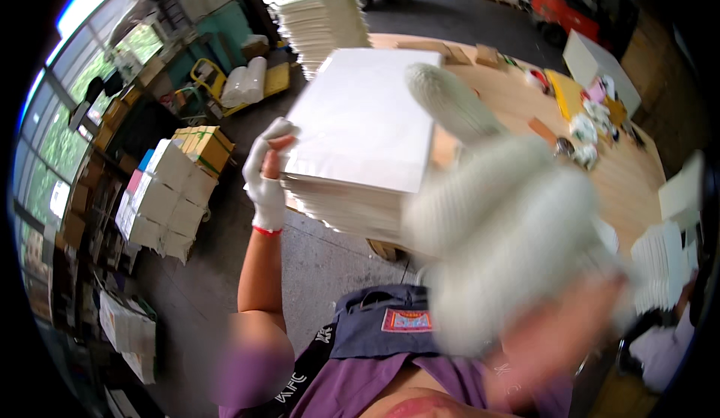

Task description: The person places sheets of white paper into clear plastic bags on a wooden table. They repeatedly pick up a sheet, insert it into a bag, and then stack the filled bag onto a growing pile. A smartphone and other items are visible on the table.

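A tall stack of large white paper sheets (360, 118) stands in front of me at the edge of a round wooden table. My left hand (266, 174), in a white knit glove with red cuff trim and some bare fingertips, is at the stack's left edge. Its fingers curl against the sheets there. My right hand (510, 223), also in a white glove, is raised close to the camera and smeared by motion. One gloved digit points up and left over the stack's right side; the other fingers look bent. I see nothing held in it, but its palm side is hidden.
On the wooden table (517, 95) lie a yellow packet (566, 94), a tape roll (537, 80) and crumpled plastic (585, 129). Another paper stack (322, 24) rises behind mine. Wrapped white bundles (169, 200) stand on the floor at left. A red forklift (566, 13) is far right.
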The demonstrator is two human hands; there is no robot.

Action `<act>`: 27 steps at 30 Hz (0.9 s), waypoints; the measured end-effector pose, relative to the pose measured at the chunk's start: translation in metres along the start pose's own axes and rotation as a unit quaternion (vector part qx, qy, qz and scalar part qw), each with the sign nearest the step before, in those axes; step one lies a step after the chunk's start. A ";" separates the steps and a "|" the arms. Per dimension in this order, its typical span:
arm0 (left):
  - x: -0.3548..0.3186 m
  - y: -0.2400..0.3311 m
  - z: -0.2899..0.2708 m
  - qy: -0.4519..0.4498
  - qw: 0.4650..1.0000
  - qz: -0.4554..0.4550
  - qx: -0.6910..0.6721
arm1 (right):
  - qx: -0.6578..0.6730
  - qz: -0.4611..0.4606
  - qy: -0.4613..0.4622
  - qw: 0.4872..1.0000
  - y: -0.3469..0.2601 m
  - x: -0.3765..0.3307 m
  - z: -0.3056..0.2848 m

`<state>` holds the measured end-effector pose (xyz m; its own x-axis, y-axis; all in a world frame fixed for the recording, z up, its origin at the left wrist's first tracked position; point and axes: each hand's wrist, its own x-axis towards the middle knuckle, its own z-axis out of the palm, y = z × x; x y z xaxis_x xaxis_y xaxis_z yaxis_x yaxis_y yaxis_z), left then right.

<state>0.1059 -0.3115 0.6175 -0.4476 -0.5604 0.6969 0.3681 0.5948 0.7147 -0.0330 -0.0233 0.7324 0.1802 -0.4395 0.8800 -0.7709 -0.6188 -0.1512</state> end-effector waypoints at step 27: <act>-0.294 -0.233 -0.040 0.091 0.967 -0.199 0.129 | -0.172 0.092 0.006 0.981 -0.080 -0.093 -0.030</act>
<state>0.1843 -0.3084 0.2479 -0.3523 -0.8526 0.3860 -0.0302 0.4226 0.9058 -0.0063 0.0870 0.6766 0.0135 -0.5142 0.8576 -0.9506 -0.2726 -0.1485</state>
